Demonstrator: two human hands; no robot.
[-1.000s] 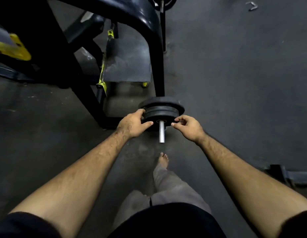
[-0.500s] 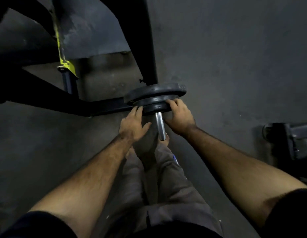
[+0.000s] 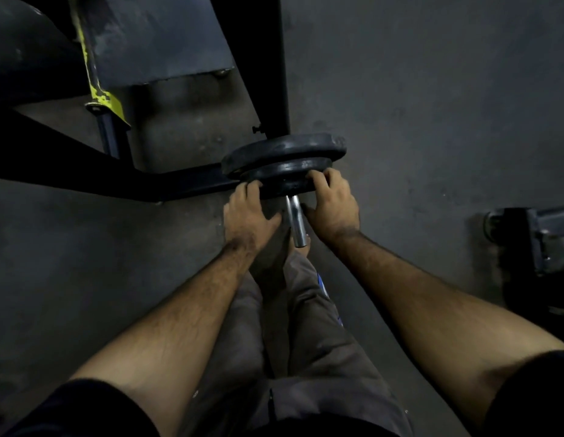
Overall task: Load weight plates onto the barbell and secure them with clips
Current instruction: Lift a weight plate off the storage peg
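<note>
Barbell (image 3: 296, 220): bare steel end pointing toward the person, between the two hands. Smaller plate (image 3: 285, 176): on the bar, flat against the larger plate (image 3: 284, 149) behind it. Left hand (image 3: 247, 214): fingers curled on the smaller plate's left edge. Right hand (image 3: 332, 205): fingers wrapped over its right edge. Dim light; thumb contact unclear. Black frame (image 3: 276, 58): just behind the plates.

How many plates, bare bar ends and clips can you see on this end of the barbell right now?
Weight plates: 2, a larger plate behind a smaller plate
Bare bar end: 1
Clips: 0 in view
Total: 3
Both the left hand and right hand grip the smaller plate.
</note>
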